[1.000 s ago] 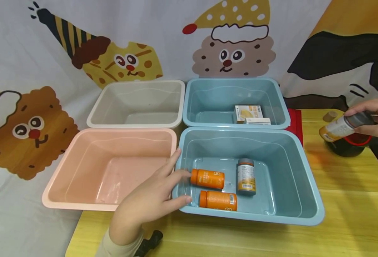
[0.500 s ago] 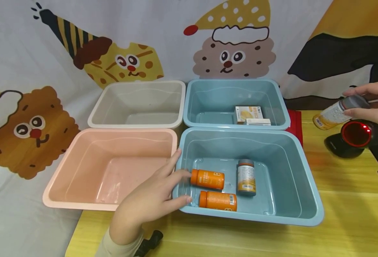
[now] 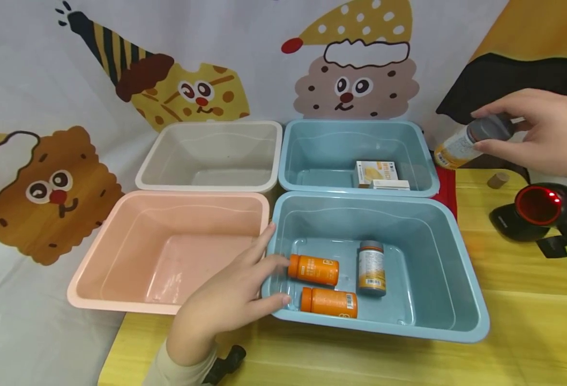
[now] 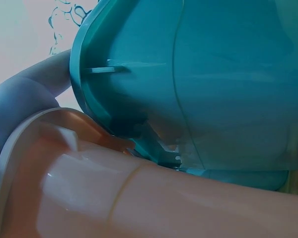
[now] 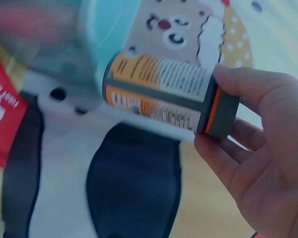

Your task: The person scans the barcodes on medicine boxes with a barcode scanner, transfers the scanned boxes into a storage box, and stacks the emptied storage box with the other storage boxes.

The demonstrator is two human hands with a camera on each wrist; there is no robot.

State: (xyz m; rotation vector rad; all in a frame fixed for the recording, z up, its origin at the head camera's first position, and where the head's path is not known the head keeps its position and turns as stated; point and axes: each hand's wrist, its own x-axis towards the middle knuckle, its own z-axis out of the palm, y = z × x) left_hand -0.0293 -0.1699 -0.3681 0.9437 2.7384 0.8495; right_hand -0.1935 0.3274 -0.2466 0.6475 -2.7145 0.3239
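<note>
My right hand [image 3: 549,128] pinches a supplement bottle [image 3: 457,148] by its grey cap, thumb on one side and fingers on the other. The bottle hangs tilted near the right end of the rear blue bin [image 3: 356,124]. In the right wrist view its printed orange-and-white label [image 5: 159,84] and barcode show. My left hand [image 3: 230,289] rests at the left rim of the front blue bin [image 3: 428,230], fingers extended over it. Inside that bin lie two orange bottles, one [image 3: 314,269] behind the other [image 3: 329,303], and a similar grey-capped bottle [image 3: 372,268].
Small boxes [image 3: 376,171] lie in the rear blue bin. A pink bin [image 3: 168,214] and a beige bin [image 3: 206,155] stand on the left. At right are a black scanner with a red-lit window [image 3: 538,205], a small cork-like cylinder [image 3: 498,180] and a red pouch [image 5: 2,106].
My right hand has carried the grey-capped bottle up and left, away from the scanner toward the rear blue bin. The scanner's red light now shows uncovered. My left hand has stayed at the rim.
</note>
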